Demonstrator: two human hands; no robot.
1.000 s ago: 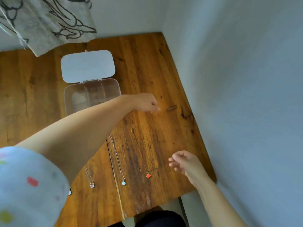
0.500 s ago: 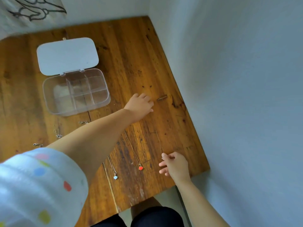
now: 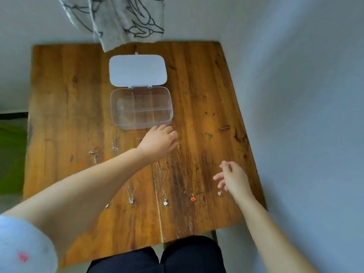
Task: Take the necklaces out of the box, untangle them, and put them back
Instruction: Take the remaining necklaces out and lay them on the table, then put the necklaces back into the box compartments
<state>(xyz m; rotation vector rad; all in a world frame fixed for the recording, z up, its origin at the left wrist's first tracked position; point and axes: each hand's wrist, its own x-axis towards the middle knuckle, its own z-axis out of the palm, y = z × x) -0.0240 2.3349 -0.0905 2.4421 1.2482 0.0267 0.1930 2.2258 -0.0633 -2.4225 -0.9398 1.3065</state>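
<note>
The clear plastic box stands open at the table's middle, its compartments bare and its white lid folded back. Several necklaces lie stretched in parallel lines in front of it: a silver pendant, a pale one, a red one and a white flower one. My left hand hovers just below the box with loosely curled fingers, beside a gold clasp. My right hand has spread fingers, just above the flower pendant. My left forearm hides parts of the chains.
The wooden table sits in a corner, with a pale wall close on the right. A patterned cloth hangs over the far edge. Clasp ends lie on the left half. My dark-trousered knees are at the near edge.
My left hand has drawn back from the far right of the table toward the box. My right hand has lifted off the flower pendant, which now lies on the wood. The view has swung left.
</note>
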